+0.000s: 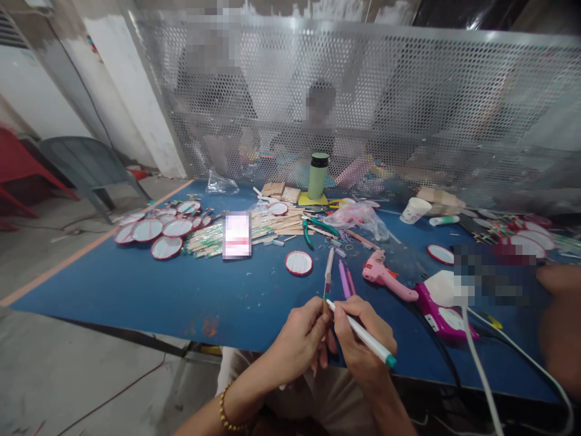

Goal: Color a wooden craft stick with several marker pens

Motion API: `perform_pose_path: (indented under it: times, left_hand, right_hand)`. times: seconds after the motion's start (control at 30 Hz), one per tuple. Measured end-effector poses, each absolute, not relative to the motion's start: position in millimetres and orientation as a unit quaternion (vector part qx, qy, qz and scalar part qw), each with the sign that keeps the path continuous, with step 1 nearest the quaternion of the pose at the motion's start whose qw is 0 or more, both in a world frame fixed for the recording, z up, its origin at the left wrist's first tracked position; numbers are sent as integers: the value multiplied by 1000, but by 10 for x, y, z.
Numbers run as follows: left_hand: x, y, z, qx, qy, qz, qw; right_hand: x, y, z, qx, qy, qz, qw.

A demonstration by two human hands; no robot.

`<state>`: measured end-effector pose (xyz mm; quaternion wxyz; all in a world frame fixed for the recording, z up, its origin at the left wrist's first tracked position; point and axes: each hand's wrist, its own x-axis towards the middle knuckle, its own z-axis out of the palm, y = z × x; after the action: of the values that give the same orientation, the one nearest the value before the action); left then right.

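Observation:
My right hand (pixel 363 333) is closed around a white marker with a green end (pixel 367 339), held like a pen. Its green tip meets the upper end of a thin wooden stick (pixel 325 307) pinched upright in my left hand (pixel 302 333). Most of the stick is hidden by my fingers. Just beyond my hands lie a white-and-grey pen-like tool (pixel 329 266) and a purple pen (pixel 344 278). A round white disc with a red rim (pixel 298 263) rests a little farther to the left.
A pink glue gun (pixel 388 275) and a magenta power strip (pixel 442 315) with cables lie at right. Many wooden sticks (pixel 209 239), more red-rimmed discs (pixel 146 230), pliers (pixel 308 233), a green bottle (pixel 318 175) and a paper cup (pixel 414 209) occupy the blue table (pixel 113 290). Another person's arm (pixel 560 321) is at right.

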<state>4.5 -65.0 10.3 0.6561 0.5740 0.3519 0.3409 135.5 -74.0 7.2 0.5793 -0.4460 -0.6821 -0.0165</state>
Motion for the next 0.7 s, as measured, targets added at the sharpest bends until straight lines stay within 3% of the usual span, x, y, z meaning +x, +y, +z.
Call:
perform_pose_path:
  times: [0.7]
  left_hand:
    - [45,-661,114,567,350,339,665]
  right_hand:
    - [1368,-748,80,-449,-687,-18,571]
